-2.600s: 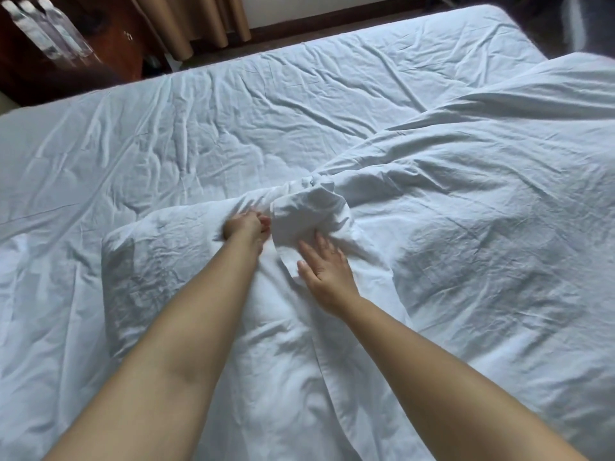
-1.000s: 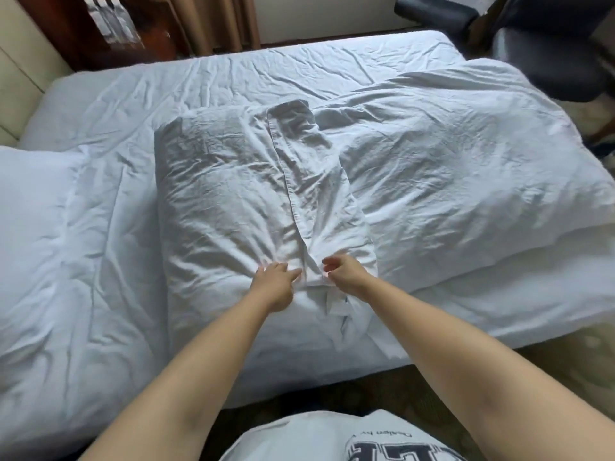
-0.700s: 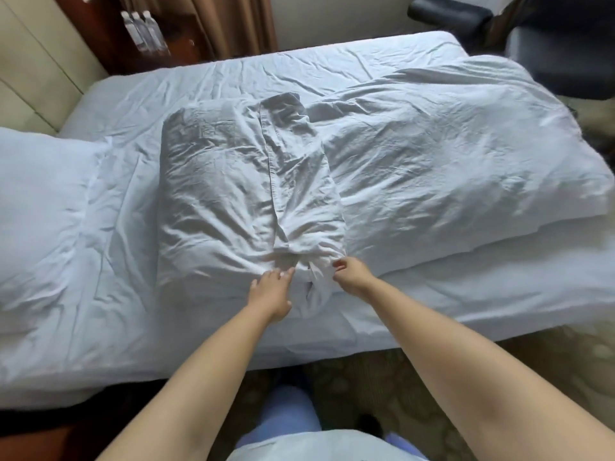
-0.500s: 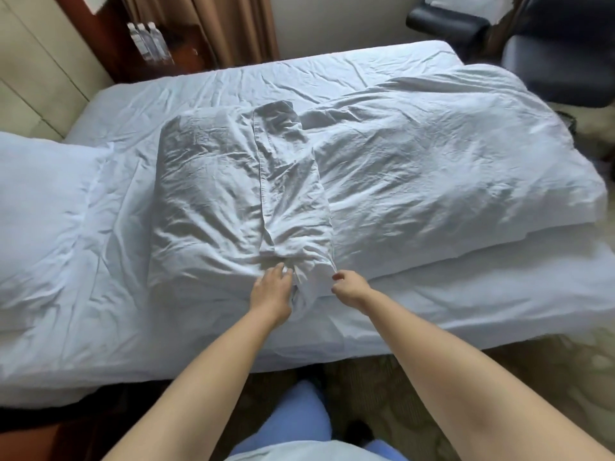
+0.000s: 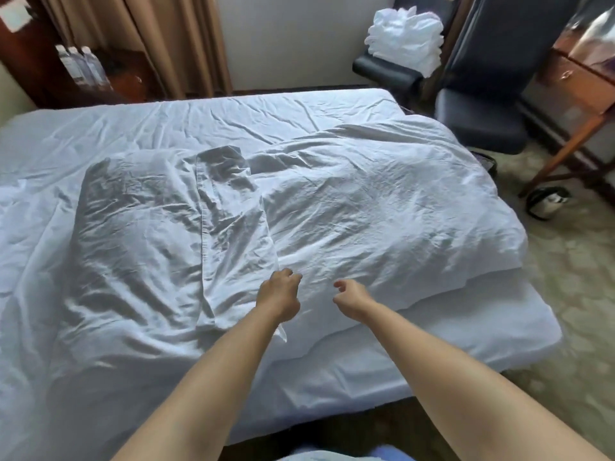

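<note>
L hand (image 5: 279, 299) hangs w/ fingers loosely curled, nothing seen in them. It sits just over the near right corner of the pillow (image 5: 143, 234), and whether the fingertips touch the cloth can't be told. R hand (image 5: 352, 299) is beside it, a short gap apart, fingers also loosely curled and holding nothing, over the duvet (image 5: 382, 227). Both forearms reach in from the near edge of the bed (image 5: 199, 118).

The pillow lies crumpled on the bed's near left half, long side running toward the far edge. Its loose pillowcase flap (image 5: 233, 227) is folded along the right side, and the flap's near end pokes out under the L wrist. The duvet is bunched on the right half of the bed, touching the pillow's right side, w/ its thick fold along the near right corner.

Past the far left corner: water bottles (image 5: 80, 66) on dark wood, brown curtain (image 5: 159, 38). Past the far right corner: dark chair (image 5: 482, 121), stack of white linen (image 5: 406, 38) on a stool. Patterned carpet (image 5: 582, 277) along the right edge.
</note>
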A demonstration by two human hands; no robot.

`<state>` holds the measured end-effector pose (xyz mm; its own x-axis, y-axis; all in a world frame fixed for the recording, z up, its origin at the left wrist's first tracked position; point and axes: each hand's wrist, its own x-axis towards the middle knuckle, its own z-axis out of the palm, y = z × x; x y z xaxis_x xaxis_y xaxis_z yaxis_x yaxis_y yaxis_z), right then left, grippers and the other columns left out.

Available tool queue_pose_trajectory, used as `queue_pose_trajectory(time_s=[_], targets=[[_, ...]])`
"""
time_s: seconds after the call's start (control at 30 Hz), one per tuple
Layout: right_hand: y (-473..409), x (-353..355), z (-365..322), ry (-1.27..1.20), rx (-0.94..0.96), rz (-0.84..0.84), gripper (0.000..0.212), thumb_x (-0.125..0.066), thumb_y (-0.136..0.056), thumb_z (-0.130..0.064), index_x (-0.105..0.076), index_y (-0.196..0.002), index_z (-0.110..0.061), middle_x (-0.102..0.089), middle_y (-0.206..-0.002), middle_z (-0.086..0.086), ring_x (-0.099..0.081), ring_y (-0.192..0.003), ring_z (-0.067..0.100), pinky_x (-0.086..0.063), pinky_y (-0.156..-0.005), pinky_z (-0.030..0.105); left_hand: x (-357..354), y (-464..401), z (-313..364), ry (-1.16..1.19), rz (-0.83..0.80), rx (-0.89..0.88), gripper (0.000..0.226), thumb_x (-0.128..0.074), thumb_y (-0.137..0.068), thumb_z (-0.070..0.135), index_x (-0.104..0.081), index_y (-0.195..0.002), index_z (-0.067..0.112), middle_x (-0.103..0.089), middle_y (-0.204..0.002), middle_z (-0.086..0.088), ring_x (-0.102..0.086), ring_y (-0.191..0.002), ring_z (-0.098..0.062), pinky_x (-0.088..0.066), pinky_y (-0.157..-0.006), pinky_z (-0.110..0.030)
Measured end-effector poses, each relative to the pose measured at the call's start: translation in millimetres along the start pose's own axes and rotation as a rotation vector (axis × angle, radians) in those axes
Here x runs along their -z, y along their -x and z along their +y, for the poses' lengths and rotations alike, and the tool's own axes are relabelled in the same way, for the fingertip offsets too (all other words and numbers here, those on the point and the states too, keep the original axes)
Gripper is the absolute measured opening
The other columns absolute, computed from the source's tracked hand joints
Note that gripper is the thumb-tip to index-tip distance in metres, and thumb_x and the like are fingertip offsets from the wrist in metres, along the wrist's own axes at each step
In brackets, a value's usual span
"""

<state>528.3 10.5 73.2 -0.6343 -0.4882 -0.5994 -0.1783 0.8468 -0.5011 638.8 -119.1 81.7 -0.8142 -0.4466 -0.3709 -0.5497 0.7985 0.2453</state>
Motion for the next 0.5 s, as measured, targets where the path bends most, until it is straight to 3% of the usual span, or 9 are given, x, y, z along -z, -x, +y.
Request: queue_pose_trajectory(time_s=[0.3, 0.5], targets=[[-29.1, 107.3, 76.3, 0.036, 0.011, 0.063, 0.046, -0.042, -0.094, -0.012, -0.043, -0.140, -0.012, -0.045, -0.143, 0.010, -0.045, -0.129, 0.024, -0.037, -0.101, 0.028, 18.0, -66.7, 106.1, -0.085, -0.051, -0.033, 0.046, -0.044, -0.087, 0.007, -0.048, -0.131, 0.017, -0.044, -0.135, -0.004, -0.043, -0.123, -0.025, -0.045, -0.088, -0.036], [-49.1, 197.9, 153.4, 0.103, 0.085, 0.059, 0.048, -0.041, -0.094, -0.013, -0.042, -0.141, -0.015, -0.044, -0.145, 0.008, -0.043, -0.131, 0.024, -0.037, -0.104, 0.029, 5.0, -99.6, 211.5, -0.108, -0.064, 0.021, 0.052, -0.043, -0.088, 0.007, -0.044, -0.138, 0.020, -0.041, -0.138, -0.003, -0.039, -0.128, -0.025, -0.044, -0.093, -0.037]])
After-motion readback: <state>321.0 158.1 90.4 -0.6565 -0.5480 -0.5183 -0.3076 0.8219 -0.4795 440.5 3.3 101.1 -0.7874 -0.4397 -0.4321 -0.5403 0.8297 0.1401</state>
